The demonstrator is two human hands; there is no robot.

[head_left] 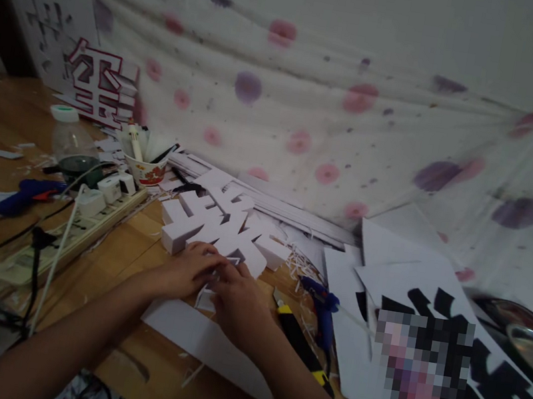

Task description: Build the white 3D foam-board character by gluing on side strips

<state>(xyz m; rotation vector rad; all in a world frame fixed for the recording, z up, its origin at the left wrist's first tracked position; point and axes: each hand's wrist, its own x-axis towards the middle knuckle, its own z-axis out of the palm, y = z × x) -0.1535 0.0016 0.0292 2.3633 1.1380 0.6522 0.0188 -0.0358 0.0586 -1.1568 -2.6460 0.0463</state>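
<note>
A spotted cloth (313, 99) hung across the whole back of the scene, draped down to the wooden table (131, 252). On the right of the table lay overlapping white sheets printed with black strokes (436, 280), partly blurred out. A large white foam character (222, 223) lay flat on the table near the middle, with its near edge right at the fingertips of both hands.

A plain white paper sheet (203, 344) lay under the wrists, on the near side of the character. The left hand (186, 274) rested palm down with its fingers close together and bent onto the character's near edge. The right hand (240, 303) came in beside it, and its fingers met those of the left hand at the same edge. A small white piece (205, 299) showed just below where the fingertips met. Whether either hand actually clamped it could not be told.

To the left ran a power strip (80, 224) with plugs and cables, and a blue glue gun (27, 195) lay beyond it. A second blue glue gun (324, 310) and a yellow-and-black utility knife (295, 339) lay just right of the right hand. Behind the power strip stood a paper cup (149, 171) holding tools.
</note>
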